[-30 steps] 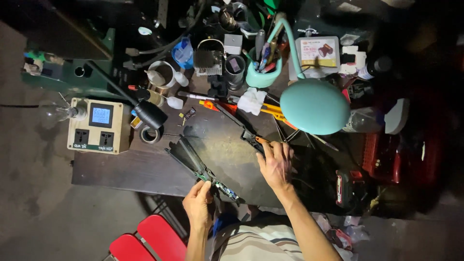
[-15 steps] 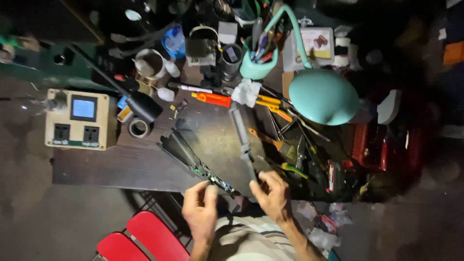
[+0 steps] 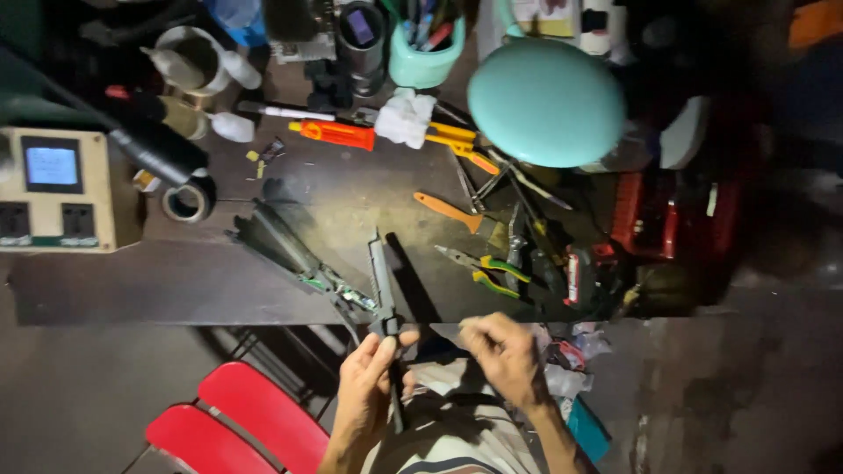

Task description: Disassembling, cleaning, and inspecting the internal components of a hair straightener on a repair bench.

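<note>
Black slim tool arm [image 3: 379, 281] is being gripped at its near end by the left hand [image 3: 369, 386], its far end reaching over the workbench [image 3: 176, 290]. Right hand [image 3: 500, 351] is being held loosely curled just beside, its grasp unclear.

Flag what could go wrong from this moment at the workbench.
1. The left hand grips only the near end of a long dark casing piece, so its far end could swing into the exposed circuit board beside it.
2. The bench edge is crowded: the green-handled pliers lie close to the right hand and might get knocked off.
</note>
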